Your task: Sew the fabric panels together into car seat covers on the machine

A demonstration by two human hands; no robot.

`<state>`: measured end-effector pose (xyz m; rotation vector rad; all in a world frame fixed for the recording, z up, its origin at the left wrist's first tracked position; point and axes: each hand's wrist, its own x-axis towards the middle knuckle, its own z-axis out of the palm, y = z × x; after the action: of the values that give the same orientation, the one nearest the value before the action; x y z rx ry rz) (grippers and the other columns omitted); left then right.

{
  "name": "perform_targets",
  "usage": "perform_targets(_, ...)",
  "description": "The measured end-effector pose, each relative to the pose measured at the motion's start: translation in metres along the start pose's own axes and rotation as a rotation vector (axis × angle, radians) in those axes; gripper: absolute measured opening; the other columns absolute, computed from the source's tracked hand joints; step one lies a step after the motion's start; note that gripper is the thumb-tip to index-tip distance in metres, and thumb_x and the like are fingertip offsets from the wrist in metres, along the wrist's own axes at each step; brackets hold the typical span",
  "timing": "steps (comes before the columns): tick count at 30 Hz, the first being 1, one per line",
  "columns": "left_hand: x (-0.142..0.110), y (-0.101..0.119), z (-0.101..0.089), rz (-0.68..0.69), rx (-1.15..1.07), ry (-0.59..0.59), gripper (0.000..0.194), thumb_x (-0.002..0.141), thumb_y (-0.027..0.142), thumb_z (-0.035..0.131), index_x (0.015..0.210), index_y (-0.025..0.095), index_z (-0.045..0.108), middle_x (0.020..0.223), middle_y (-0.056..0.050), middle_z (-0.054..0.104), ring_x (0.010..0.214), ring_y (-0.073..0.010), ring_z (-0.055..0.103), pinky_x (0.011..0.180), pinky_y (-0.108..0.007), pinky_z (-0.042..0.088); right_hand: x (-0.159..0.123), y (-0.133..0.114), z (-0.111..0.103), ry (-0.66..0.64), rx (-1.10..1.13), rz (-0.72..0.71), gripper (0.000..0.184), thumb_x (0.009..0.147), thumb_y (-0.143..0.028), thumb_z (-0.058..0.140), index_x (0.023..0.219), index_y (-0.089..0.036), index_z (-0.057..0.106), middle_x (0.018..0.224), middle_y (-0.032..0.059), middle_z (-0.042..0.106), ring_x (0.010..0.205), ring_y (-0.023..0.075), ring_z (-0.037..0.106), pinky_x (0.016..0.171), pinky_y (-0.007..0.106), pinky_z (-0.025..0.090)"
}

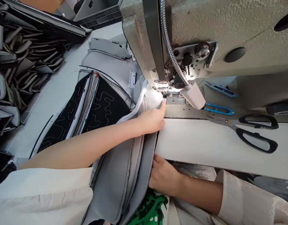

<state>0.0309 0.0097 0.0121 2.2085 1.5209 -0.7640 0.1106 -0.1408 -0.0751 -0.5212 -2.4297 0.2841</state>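
Observation:
A large sewn grey fabric cover [116,178] with black stitched panels [106,103] lies under the head of a sewing machine [144,40]. On its right edge rests my left hand [153,120], index finger stretched toward the lit presser foot [164,93] and the other fingers curled at the edge. Closer to me, my right hand [164,175] pinches the same edge where it hangs over the table's front; its fingertips are partly hidden. A white strip [140,101] runs along the cover beside my left wrist.
Black-handled scissors [228,122], a blue thread snipper [219,109] and a second snipper [221,89] lie right of the needle. A lamp [194,95] hangs close by the foot. Stacked dark fabric pieces [24,59] fill the left; a grey crate [99,15] stands behind.

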Motion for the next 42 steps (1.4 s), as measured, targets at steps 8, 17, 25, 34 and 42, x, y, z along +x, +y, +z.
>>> perform_targets(8, -0.012, 0.003, -0.001, 0.045, -0.092, -0.087, 0.075, 0.085, 0.02, 0.034, 0.15, 0.003, 0.001, 0.102, -0.017, 0.069, 0.09, -0.0255, 0.067, 0.066, -0.029, 0.047, -0.011, 0.011, -0.021, -0.06, -0.089, -0.001, 0.005, 0.074, -0.019, 0.067, 0.076, -0.018, 0.071, 0.084, 0.0075, 0.069, 0.092, 0.0285, 0.062, 0.105, 0.047, 0.039)
perform_targets(17, 0.016, 0.003, -0.02, -0.009, 0.012, -0.019, 0.068, 0.091, 0.026, 0.031, 0.151, 0.005, 0.007, 0.108, -0.019, 0.067, 0.1, -0.031, 0.064, 0.079, -0.039, 0.049, -0.014, 0.035, -0.034, -0.009, -0.106, 0.047, 0.009, 0.078, -0.016, 0.064, 0.083, -0.014, 0.071, 0.094, 0.0139, 0.069, 0.101, 0.0307, 0.06, 0.102, 0.049, 0.045)
perform_targets(25, -0.086, 0.04, 0.052, 0.092, -0.062, 0.037, 0.074, 0.084, 0.026, 0.043, 0.151, 0.014, 0.013, 0.157, -0.019, 0.009, 0.141, -0.0445, 0.015, 0.101, -0.063, 0.035, -0.027, 0.038, -0.027, 0.091, -0.107, 0.039, 0.031, 0.087, -0.013, 0.046, 0.111, -0.014, 0.067, 0.101, 0.0121, 0.07, 0.097, 0.0267, 0.061, 0.096, 0.055, 0.047)
perform_targets(34, -0.128, -0.01, 0.184, -0.041, -0.125, 0.68, 0.08, 0.084, 0.011, 0.037, 0.153, 0.019, -0.002, 0.145, -0.016, 0.043, 0.14, -0.0298, 0.03, 0.11, -0.054, 0.03, -0.025, 0.028, -0.034, -0.037, -0.135, 0.049, 0.026, 0.088, -0.018, 0.053, 0.109, -0.015, 0.067, 0.109, 0.0142, 0.067, 0.112, 0.0292, 0.057, 0.101, 0.054, 0.044)
perform_targets(42, -0.121, -0.022, 0.142, 0.21, -0.107, 0.437, 0.079, 0.072, 0.015, 0.049, 0.148, 0.015, 0.03, 0.156, -0.012, 0.022, 0.145, -0.0302, 0.016, 0.116, -0.052, 0.02, -0.026, 0.012, -0.023, 0.085, -0.156, 0.056, 0.017, 0.083, -0.011, 0.055, 0.087, -0.01, 0.071, 0.091, 0.0136, 0.069, 0.101, 0.0274, 0.062, 0.101, 0.046, 0.047)
